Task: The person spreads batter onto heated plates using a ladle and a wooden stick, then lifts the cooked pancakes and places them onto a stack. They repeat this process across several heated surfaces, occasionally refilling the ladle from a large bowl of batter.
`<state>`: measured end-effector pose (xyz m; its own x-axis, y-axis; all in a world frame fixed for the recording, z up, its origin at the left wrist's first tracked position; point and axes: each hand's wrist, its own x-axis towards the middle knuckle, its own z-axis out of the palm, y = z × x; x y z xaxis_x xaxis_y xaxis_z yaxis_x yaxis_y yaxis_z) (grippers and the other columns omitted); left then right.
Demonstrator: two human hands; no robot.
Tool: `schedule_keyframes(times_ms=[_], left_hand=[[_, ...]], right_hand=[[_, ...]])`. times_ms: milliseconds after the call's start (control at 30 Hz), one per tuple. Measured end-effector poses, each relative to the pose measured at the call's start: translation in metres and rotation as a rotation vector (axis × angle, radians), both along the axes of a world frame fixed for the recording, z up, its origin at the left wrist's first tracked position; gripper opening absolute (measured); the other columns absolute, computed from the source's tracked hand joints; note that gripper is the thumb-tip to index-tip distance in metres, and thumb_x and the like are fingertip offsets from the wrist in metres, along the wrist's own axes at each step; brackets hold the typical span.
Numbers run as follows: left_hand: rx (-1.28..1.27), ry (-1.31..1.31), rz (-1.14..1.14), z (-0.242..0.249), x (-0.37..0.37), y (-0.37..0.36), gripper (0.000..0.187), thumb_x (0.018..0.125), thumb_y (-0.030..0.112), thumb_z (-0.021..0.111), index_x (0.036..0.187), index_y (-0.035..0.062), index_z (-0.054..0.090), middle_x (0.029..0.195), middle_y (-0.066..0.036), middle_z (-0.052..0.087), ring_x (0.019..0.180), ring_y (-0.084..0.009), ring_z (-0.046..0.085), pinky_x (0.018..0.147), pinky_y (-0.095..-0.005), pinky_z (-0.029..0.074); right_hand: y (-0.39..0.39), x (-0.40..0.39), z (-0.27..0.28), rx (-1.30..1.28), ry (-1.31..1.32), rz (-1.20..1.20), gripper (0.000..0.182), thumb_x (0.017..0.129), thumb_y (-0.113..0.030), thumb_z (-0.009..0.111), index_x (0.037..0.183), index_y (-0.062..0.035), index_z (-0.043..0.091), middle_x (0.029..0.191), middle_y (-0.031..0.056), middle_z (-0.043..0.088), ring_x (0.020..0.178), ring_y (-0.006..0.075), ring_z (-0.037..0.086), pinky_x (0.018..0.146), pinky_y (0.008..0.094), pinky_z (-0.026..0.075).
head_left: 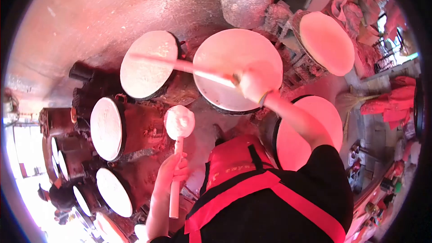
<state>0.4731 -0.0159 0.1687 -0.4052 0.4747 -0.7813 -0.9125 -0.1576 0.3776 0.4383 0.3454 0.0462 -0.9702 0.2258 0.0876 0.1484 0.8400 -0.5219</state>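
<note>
Apparently gripping mallet [179,128] in left hand [175,168], blurred stick [202,71] in right hand [254,85], could clip drum [146,78] at upper left by overswinging.

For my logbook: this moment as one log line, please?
left hand: holds round-headed mallet; right hand: grips blurred stick; behind it: pale drumhead

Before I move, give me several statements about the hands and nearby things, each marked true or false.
1. The left hand grips a straight pale stick with a rounded whitish head. True.
2. The right hand is empty. False: it holds a long pale stick, blurred by motion.
3. A broad, pale round drum-like surface shows behind the right hand. True.
4. The rounded head is below the left hand in the picture. False: it is above.
</note>
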Motion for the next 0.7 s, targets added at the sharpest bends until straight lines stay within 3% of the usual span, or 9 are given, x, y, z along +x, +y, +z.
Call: schedule_keyframes(times_ms=[67, 200, 233, 300, 333, 467, 600, 633, 700], left_hand=[[-0.047, 0.050, 0.007, 0.004, -0.017, 0.011, 0.019, 0.098, 0.019, 0.048, 0.109, 0.0027, 0.049, 0.072, 0.001, 0.043, 0.048, -0.0027, 0.034, 0.039, -0.0155, 0.027], [-0.006, 0.041, -0.043, 0.006, -0.069, 0.033, 0.020, 0.098, 0.015, 0.048, 0.111, 0.0001, 0.047, 0.072, 0.000, 0.042, 0.050, -0.0030, 0.033, 0.039, -0.0153, 0.027], [0.064, 0.004, -0.047, 0.003, -0.082, 0.036, 0.021, 0.097, 0.014, 0.048, 0.112, -0.0008, 0.047, 0.073, 0.000, 0.041, 0.050, -0.0032, 0.033, 0.039, -0.0154, 0.027], [0.138, -0.004, -0.088, -0.001, -0.109, 0.047, 0.022, 0.097, 0.014, 0.049, 0.112, -0.0008, 0.046, 0.073, 0.001, 0.041, 0.050, -0.0032, 0.033, 0.039, -0.0154, 0.027], [0.174, -0.013, -0.112, -0.002, -0.121, 0.054, 0.022, 0.097, 0.014, 0.049, 0.112, -0.0007, 0.046, 0.073, 0.001, 0.041, 0.051, -0.0032, 0.033, 0.039, -0.0153, 0.027], [0.096, 0.101, -0.207, 0.018, -0.156, 0.093, 0.024, 0.096, 0.014, 0.051, 0.113, -0.0015, 0.046, 0.074, 0.001, 0.041, 0.051, -0.0031, 0.033, 0.038, -0.0150, 0.026], [0.103, 0.138, -0.247, 0.022, -0.180, 0.122, 0.023, 0.096, 0.013, 0.051, 0.113, -0.0021, 0.047, 0.074, 0.002, 0.041, 0.051, -0.0035, 0.035, 0.037, -0.0151, 0.026], [0.127, 0.118, -0.243, 0.022, -0.183, 0.126, 0.023, 0.097, 0.013, 0.049, 0.114, -0.0027, 0.047, 0.075, 0.001, 0.041, 0.051, -0.0040, 0.035, 0.037, -0.0152, 0.027], [0.189, 0.023, -0.188, 0.024, -0.181, 0.139, 0.024, 0.098, 0.012, 0.045, 0.116, -0.0037, 0.046, 0.075, 0.000, 0.042, 0.051, -0.0049, 0.035, 0.037, -0.0157, 0.028]], right_hand=[[0.051, -0.023, 0.015, -0.098, 0.178, -0.082, 0.024, 0.088, -0.028, 0.056, 0.087, -0.0074, 0.067, 0.075, 0.0177, 0.064, 0.068, 0.0368, 0.063, 0.066, 0.0457, 0.049], [0.183, -0.007, 0.122, -0.743, 0.317, -0.423, 0.019, 0.083, -0.020, 0.065, 0.091, -0.0037, 0.068, 0.071, 0.0043, 0.061, 0.056, 0.0111, 0.051, 0.050, 0.0279, 0.038], [0.191, 0.012, 0.155, -0.765, 0.490, -0.461, 0.023, 0.082, -0.020, 0.066, 0.097, -0.0028, 0.068, 0.068, -0.0015, 0.059, 0.048, 0.0056, 0.044, 0.039, 0.0224, 0.030], [0.235, 0.044, 0.190, -0.421, 0.523, -0.763, 0.022, 0.085, -0.024, 0.065, 0.096, -0.0052, 0.068, 0.064, -0.0060, 0.054, 0.046, 0.0033, 0.038, 0.042, 0.0218, 0.029], [0.256, 0.067, 0.198, -0.548, 0.605, -0.793, 0.022, 0.085, -0.025, 0.067, 0.097, -0.0074, 0.067, 0.062, -0.0081, 0.049, 0.045, 0.0036, 0.036, 0.043, 0.0209, 0.029], [0.335, 0.137, 0.157, -0.773, 0.915, -0.987, 0.018, 0.081, -0.022, 0.070, 0.077, -0.0073, 0.060, 0.058, -0.0040, 0.045, 0.044, 0.0111, 0.041, 0.042, 0.0265, 0.032], [0.399, 0.188, 0.031, -0.714, 0.934, -1.211, 0.029, 0.087, -0.037, 0.064, 0.076, -0.0112, 0.058, 0.054, -0.0004, 0.046, 0.044, 0.0150, 0.045, 0.041, 0.0310, 0.034], [0.415, 0.201, -0.016, -0.671, 0.791, -1.295, 0.028, 0.087, -0.034, 0.065, 0.072, -0.0111, 0.056, 0.053, 0.0009, 0.047, 0.043, 0.0159, 0.046, 0.040, 0.0311, 0.033], [0.398, 0.193, -0.054, -0.993, 0.959, -1.424, 0.021, 0.084, -0.023, 0.066, 0.073, -0.0092, 0.055, 0.052, 0.0022, 0.046, 0.040, 0.0170, 0.045, 0.039, 0.0316, 0.033]])
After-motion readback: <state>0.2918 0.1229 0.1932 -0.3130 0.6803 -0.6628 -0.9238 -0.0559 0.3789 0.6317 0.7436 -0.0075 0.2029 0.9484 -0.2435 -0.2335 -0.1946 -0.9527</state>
